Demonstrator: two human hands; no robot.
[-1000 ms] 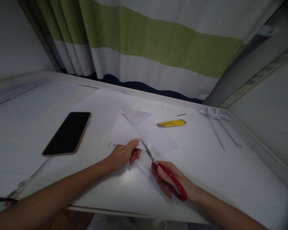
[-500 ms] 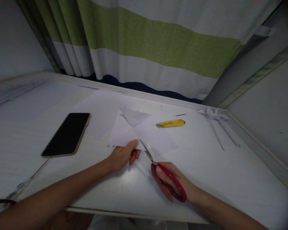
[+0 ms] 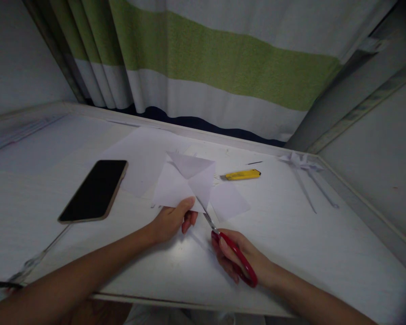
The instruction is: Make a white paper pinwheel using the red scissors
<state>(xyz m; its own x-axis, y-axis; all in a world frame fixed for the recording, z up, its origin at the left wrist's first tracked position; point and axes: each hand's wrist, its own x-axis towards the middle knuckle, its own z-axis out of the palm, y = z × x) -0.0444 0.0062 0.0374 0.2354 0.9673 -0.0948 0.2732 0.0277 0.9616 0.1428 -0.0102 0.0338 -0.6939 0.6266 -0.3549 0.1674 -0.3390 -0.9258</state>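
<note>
My left hand (image 3: 176,218) pinches the near edge of a white sheet of paper (image 3: 171,187), thumb on top and fingers beneath. Slits run from the paper's corners toward its middle, and its far flap stands slightly raised. My right hand (image 3: 242,253) is wrapped round the red handles of a pair of scissors (image 3: 242,261). Their metal blades lie along the slit at the paper's near right corner, just beside my left thumb. Under and right of this sheet lies another white piece of paper (image 3: 230,201).
A yellow utility knife (image 3: 242,174) lies beyond the paper, near a thin dark stick (image 3: 255,162). At left is a black phone (image 3: 96,190) with a cord. White paper pinwheels (image 3: 300,160) on sticks rest at the back right. A green-and-white curtain (image 3: 223,54) hangs behind the desk.
The scissor handles have come closer together and moved slightly left. The paper's right flap now lies more level with the rest. My left hand has stayed in place.
</note>
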